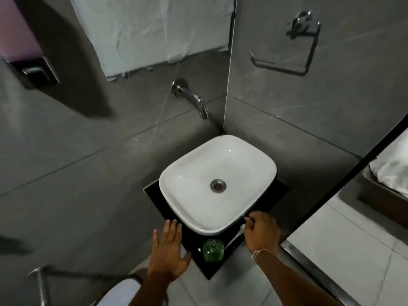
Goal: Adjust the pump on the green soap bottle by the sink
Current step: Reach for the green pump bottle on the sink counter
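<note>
The green soap bottle (213, 250) stands on the black counter (274, 194), at its near corner just in front of the white basin (170, 186). I see it from above, and no pump head shows on its top. My right hand (261, 231) is curled at the basin's near right edge. A thin whitish pump tube (236, 235) slants from its fingers down toward the bottle. My left hand (169, 250) hovers flat with fingers spread beside the counter's left edge, holding nothing and apart from the bottle.
A chrome spout (194, 100) juts from the grey tiled wall above the basin. A towel ring (305, 40) hangs on the right wall. A metal rail (42, 283) and a white fixture (120, 291) sit at the lower left. A doorway opens at the right.
</note>
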Tool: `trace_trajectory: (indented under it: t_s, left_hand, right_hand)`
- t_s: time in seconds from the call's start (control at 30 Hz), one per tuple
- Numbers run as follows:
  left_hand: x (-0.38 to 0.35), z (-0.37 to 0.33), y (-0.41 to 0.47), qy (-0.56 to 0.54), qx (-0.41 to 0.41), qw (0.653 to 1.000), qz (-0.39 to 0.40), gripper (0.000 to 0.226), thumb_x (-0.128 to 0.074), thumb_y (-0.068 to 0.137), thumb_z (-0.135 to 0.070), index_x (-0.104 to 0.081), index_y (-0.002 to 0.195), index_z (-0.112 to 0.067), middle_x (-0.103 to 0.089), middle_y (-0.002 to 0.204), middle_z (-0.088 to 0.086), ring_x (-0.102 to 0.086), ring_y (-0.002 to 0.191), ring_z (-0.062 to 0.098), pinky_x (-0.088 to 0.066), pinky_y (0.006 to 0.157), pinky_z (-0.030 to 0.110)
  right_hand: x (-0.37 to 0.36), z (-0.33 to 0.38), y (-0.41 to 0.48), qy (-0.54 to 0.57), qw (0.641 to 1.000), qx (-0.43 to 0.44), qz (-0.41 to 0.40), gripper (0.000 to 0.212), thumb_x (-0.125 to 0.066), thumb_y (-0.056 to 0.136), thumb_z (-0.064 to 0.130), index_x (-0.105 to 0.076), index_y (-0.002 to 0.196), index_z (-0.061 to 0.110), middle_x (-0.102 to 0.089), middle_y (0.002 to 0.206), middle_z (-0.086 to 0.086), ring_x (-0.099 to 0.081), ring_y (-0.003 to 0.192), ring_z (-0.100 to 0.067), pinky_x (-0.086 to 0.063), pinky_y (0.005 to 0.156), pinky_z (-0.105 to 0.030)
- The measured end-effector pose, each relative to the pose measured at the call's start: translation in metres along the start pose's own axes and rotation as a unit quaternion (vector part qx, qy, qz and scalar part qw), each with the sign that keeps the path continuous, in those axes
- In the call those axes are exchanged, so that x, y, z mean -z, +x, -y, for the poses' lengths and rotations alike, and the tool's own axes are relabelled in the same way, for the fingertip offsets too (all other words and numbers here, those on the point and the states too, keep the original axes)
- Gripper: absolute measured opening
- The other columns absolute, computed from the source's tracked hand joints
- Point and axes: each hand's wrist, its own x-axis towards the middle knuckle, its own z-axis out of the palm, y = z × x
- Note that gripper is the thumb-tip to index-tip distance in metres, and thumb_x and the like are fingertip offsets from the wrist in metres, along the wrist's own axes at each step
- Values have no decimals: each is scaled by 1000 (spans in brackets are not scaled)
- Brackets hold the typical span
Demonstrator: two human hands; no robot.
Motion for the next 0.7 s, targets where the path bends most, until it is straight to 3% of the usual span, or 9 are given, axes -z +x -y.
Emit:
trace_trajectory:
  t_s: [0.07,0.13,0.2,0.33,0.57,0.7]
  left_hand:
    - [-27,-4,-1,-1,25,993,113,92,-45,77,-65,-9,151,-22,2,162,7,9,148,27,15,114,52]
    - [-47,-7,-5,-15,44,985,165,98,-49,75,-71,-5,151,-28,6,162,3,10,148,26,8,116,54]
    - [-60,-14,-6,-53,54,983,166,103,-53,70,-75,-6,150,-30,6,162,2,9,148,25,4,117,54]
    - [-73,-23,-2,-123,65,980,146,104,-58,64,-75,-15,149,-36,1,162,2,8,148,21,0,117,54]
    - [-76,-30,12,-214,84,970,83,93,-71,57,-65,-32,140,-48,-13,161,6,4,148,27,-8,118,54]
    - [-78,-30,17,-233,72,967,78,85,-75,55,-64,-42,132,-52,-17,160,3,3,148,26,-9,118,54]
  right_hand:
    - [-22,-7,4,41,992,-110,44,21,-65,83,29,-67,99,15,-68,107,-13,-58,109,-37,-44,86,-40]
    - [-43,-15,9,68,967,-216,118,36,-65,84,42,-66,103,11,-67,112,-17,-59,111,-37,-47,87,-39]
    - [-60,-22,17,93,942,-276,166,49,-64,83,51,-67,106,8,-67,114,-20,-59,112,-38,-49,91,-42]
    - [-84,-35,30,89,929,-314,176,64,-62,79,59,-64,110,3,-67,116,-21,-59,114,-37,-47,95,-43]
    - [-97,-32,44,114,914,-358,153,68,-69,75,58,-66,108,-1,-69,112,-23,-64,106,-38,-50,86,-40]
    - [-98,-32,44,157,894,-398,130,65,-71,77,50,-64,109,-6,-66,117,-25,-62,109,-41,-51,89,-42]
